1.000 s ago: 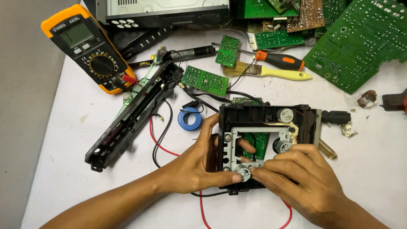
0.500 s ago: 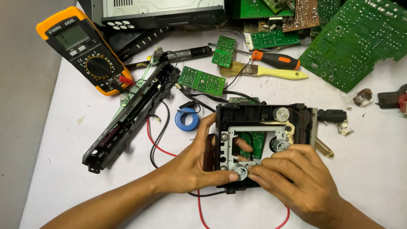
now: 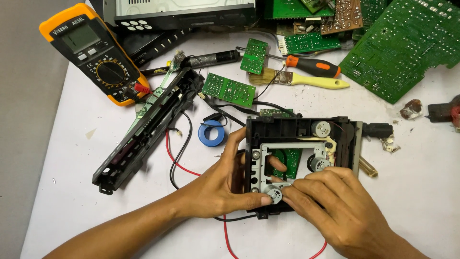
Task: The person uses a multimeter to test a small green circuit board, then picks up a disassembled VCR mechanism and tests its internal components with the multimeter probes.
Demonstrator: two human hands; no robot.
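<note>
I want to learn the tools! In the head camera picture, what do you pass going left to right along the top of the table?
Orange meter → small green board → orange-handled screwdriver → big green board.

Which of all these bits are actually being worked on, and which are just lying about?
In hand:
- black disc-drive frame
- its small round motor hub
- left hand, gripping the frame
- right hand, fingertips at the hub

Lying about:
- multimeter
- screwdriver
- brush
- blue tape roll
- green circuit boards
</note>
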